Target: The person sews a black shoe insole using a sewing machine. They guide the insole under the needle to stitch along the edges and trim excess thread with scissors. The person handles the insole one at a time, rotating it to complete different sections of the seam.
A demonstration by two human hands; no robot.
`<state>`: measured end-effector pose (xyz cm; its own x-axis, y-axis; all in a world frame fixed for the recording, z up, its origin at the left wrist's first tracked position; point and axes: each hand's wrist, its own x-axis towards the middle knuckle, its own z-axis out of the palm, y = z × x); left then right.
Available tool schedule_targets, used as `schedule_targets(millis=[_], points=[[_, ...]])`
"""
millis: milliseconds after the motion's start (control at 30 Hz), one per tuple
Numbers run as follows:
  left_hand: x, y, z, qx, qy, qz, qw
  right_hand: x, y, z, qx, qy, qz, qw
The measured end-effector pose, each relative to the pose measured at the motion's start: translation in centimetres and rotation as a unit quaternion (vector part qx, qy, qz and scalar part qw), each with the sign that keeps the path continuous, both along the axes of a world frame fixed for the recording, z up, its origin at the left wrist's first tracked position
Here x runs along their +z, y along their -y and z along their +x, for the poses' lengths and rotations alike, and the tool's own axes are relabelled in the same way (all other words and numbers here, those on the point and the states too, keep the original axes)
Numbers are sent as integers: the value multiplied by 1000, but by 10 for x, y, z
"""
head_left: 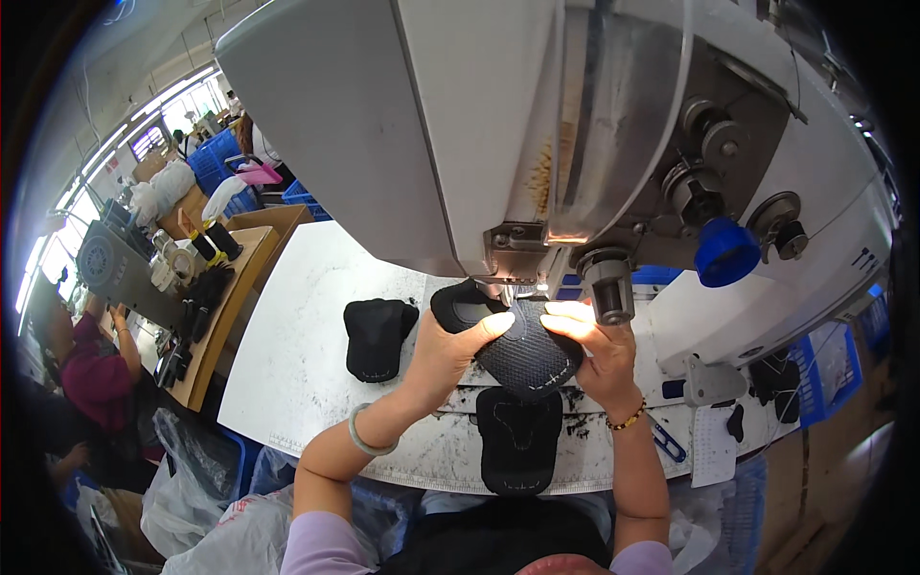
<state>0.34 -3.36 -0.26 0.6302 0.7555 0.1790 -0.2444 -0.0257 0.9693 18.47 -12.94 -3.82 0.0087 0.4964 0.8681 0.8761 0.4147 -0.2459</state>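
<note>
Under the needle of a large white sewing machine (335,115) lies a black mesh shoe upper (533,362) with pale stitch marks at its near edge. My left hand (446,362) grips its left side, thumb on top near the needle. From the right, my right hand (604,359) pinches its other side, fingertips in the machine's light. The fingers beneath the upper are hidden. More black uppers (376,340) rest on the white table (287,316) to the left. Another black upper (518,441) lies at the table's near edge, between my forearms.
Blue-handled thread snips (668,441) and a paper sheet (714,446) lie at the right. A blue knob (726,254) juts from the machine. Beyond the table stands a blue crate (826,374). Plastic bags (235,522) sit lower left; a co-worker (96,379) works at another machine.
</note>
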Motion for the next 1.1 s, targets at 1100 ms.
schedule_targets(millis=[1100], points=[[-3, -18, 5, 21, 126, -125, 984, 14, 2, -3, -181, -52, 105, 976]])
